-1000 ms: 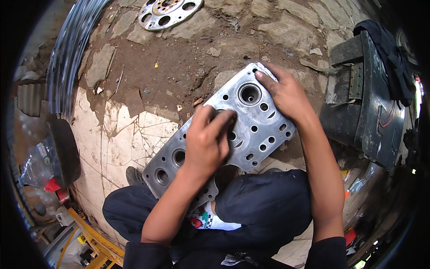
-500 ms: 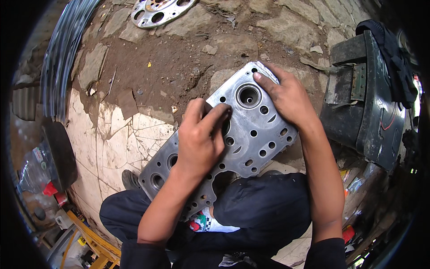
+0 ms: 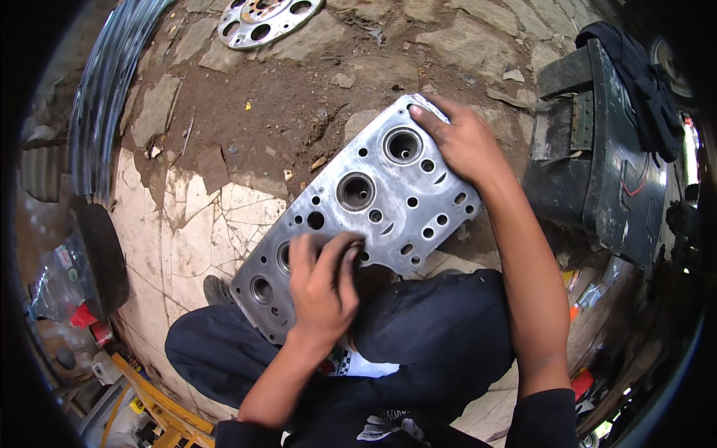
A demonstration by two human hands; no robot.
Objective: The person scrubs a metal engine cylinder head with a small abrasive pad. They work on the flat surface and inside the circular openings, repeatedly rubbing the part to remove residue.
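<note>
A grey metal cylinder head (image 3: 392, 213) lies slantwise across my lap, its flat face up, with round valve ports and many bolt holes. My right hand (image 3: 463, 145) grips its far right corner, thumb on the face and fingers round the edge. Over the face's lower middle is my left hand (image 3: 321, 280), slightly blurred. Its fingers are curled with dark fingertips pressed together near a hole, and whatever they may pinch is hidden. That hand covers part of one port.
A round metal plate with holes (image 3: 272, 21) rests on the dirt and stones ahead. At right stands a dark box (image 3: 590, 160) with black cloth on it. Corrugated sheets (image 3: 112, 97) lean at far left, above a plastic bottle (image 3: 60, 276). A yellow frame (image 3: 164, 403) stands lower left.
My left hand has moved down and slightly left across the face, uncovering the second large port. The cylinder head and my right hand have shifted slightly up and left.
</note>
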